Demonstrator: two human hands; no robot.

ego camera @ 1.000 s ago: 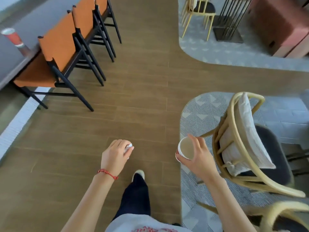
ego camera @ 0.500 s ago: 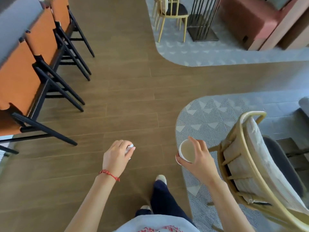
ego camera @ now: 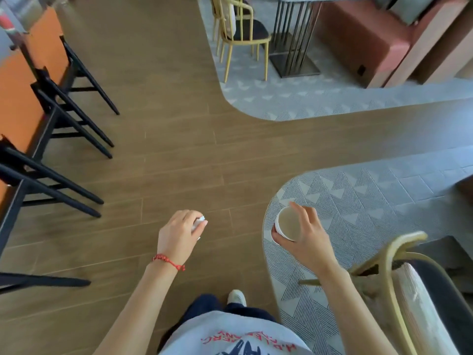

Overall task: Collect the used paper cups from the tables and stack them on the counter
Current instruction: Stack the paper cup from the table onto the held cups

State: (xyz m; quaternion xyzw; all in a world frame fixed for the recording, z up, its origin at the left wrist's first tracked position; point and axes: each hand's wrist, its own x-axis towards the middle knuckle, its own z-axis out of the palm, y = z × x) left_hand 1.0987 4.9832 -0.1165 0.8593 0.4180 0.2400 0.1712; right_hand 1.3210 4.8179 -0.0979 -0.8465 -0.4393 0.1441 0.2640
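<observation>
- Writing: red letters are printed on the person's grey shirt [ego camera: 230,336] at 6 o'clock; they appear inverted and cannot be read.
- Paper cup [ego camera: 287,224]: one, white, at 4 o'clock, tilted with its open mouth facing up and left.
- Right hand [ego camera: 305,238]: fingers curled round the paper cup, gripping its wall.
- Left hand [ego camera: 178,235]: closed round one small crumpled white item [ego camera: 200,221]; what it is cannot be told. One red bracelet [ego camera: 169,261] sits on the wrist.
- Orange chairs [ego camera: 23,98]: black-legged, along 9 to 10 o'clock; count unclear.
- Yellow chairs: one at 12 o'clock [ego camera: 240,34], one at 4 o'clock [ego camera: 399,278].
- One pink bench [ego camera: 363,39] at 1 o'clock.
</observation>
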